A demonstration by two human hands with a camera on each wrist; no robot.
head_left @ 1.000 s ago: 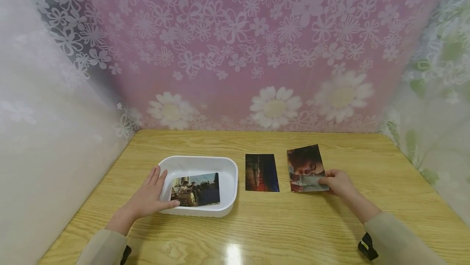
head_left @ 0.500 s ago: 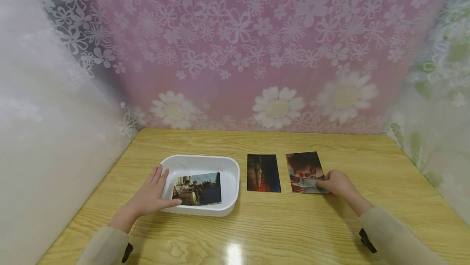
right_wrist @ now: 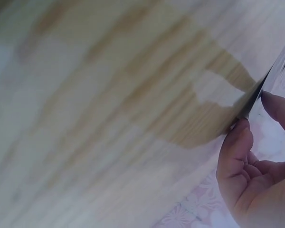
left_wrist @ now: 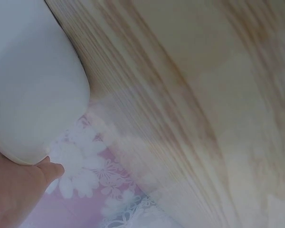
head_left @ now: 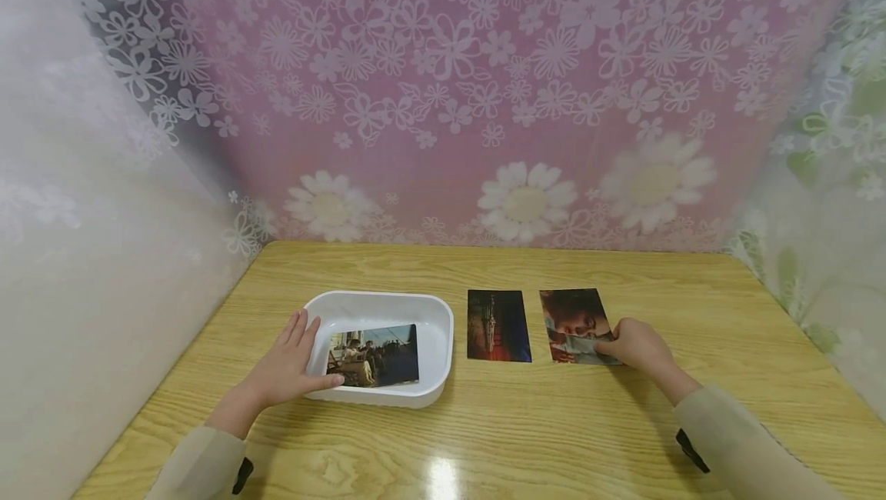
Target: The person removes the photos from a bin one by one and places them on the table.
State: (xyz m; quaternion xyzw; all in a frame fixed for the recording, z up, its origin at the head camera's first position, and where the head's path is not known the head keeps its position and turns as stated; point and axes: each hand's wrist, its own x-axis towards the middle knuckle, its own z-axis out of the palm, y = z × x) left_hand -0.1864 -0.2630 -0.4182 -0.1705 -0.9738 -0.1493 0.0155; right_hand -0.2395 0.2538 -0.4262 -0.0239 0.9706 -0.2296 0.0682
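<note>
The right hand [head_left: 640,346] is pinching a portrait photo [head_left: 574,315] at its right edge, near the closest corner. The photo is extending leftward from that hand at the tabletop [head_left: 554,423], its long axis running away from the person. The left hand [head_left: 285,368], fingers extended, is resting farther off, on the white tray [head_left: 436,358].

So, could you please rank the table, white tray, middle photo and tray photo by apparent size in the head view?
Largest: table
Next: white tray
Smallest: middle photo and tray photo, too alike to rank
</note>
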